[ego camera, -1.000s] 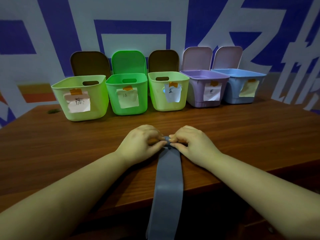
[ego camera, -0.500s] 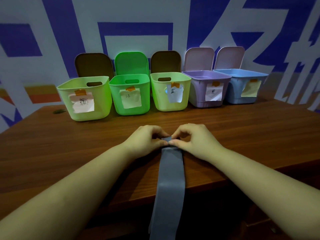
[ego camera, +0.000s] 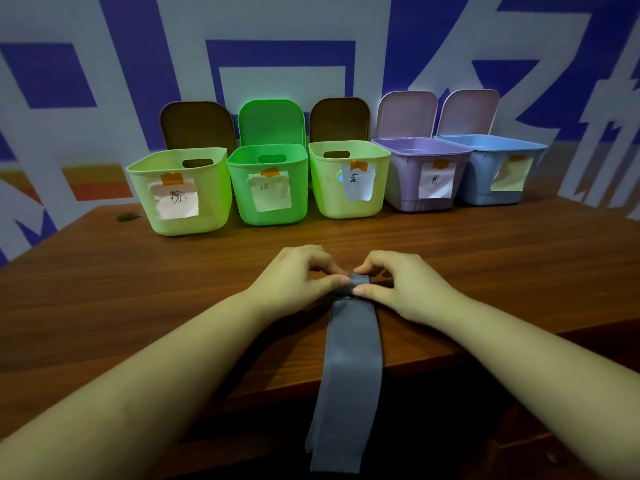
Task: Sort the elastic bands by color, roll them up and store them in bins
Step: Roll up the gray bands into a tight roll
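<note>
Band geometry is basically the whole story here. The grey-blue elastic band (ego camera: 353, 358) lies flat on the wooden surface (ego camera: 138, 306) with its long axis running straight away from the person, so the far end sits right between the two hands and the near end droops off the front edge of the surface and hangs down out of easy view. Only a small roll (ego camera: 358, 284) has formed at the far end, so I'd say the rolling has barely started and most of the length is left to take up.

Both hands are equally close to it, mirrored on either side of the roll. The left hand (ego camera: 294, 282) pinches the left end of the roll between thumb and curled fingers, and the right hand (ego camera: 401, 285) does the same on the right end, thumb tip pressed against the front of the coil. Wrists are low, forearms coming in at an angle from either side of the strip.

Since the loose length trails toward the body, my guess is the roll has to travel back toward the person, along that axis, keeping the edges lined up so it doesn't cone.

Five open bins sit in a row at the back, well apart from the hands; the middle bin (ego camera: 349, 181) carries the label that looks like "blue".
</note>
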Demonstrator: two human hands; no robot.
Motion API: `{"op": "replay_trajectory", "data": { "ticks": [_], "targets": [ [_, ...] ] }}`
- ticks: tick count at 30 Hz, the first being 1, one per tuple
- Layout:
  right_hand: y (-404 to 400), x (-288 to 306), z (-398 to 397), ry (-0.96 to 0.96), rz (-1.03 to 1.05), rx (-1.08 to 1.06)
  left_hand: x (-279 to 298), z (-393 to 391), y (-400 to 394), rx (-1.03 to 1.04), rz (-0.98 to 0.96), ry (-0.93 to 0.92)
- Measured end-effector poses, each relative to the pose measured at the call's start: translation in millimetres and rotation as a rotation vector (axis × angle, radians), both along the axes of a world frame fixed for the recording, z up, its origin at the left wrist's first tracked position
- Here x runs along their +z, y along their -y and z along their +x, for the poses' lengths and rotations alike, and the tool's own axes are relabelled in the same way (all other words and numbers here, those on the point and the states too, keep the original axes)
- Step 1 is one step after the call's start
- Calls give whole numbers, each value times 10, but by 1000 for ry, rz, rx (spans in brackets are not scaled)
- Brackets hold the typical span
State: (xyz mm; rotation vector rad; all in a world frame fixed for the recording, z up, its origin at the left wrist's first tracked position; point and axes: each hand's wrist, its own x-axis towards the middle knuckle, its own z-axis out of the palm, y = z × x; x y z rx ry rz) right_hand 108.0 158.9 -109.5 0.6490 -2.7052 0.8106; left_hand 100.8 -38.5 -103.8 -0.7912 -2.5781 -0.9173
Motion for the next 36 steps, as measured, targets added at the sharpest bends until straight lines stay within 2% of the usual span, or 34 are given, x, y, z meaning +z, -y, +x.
{"op": "replay_trajectory", "data": {
  "ticks": [4, 7, 10, 13, 18, 20, 23, 25, 27, 32, 36],
  "targets": [
    [11, -63, 71, -117, -14, 21, 18, -50, 5, 38, 137, 252],
    [24, -116, 107, -155, -39, 32, -20, -30, 10, 25, 114, 414],
    [-6, -113, 131, -141, -75, 40, 8, 13, 0, 63, -21, 348],
    [-23, 77, 115, -2, -120, 46, 50, 50, -23, 73, -108, 267],
    [94, 252, -35, 269, 127, 20, -11, 27, 10, 54, -21, 335],
    [131, 251, -62, 323, 161, 9, -51, 8, 9, 59, 80, 405],
    [213, 238, -40, 242, 321, -34, -83, 32, -7, 85, 293, 534],
    [262, 203, -5, 190, 377, -42, -92, 71, -22, 111, 299, 542],
    [265, 201, 45, 181, 339, -18, -80, 171, -36, 114, 323, 542],
    [166, 613, 217, 75, 140, 59, -61, 519, -80, -117, 757, 639],
    [140, 1017, 535, 63, 64, 158, 65, 811, -238, -215, 918, 573]
  ]
}}
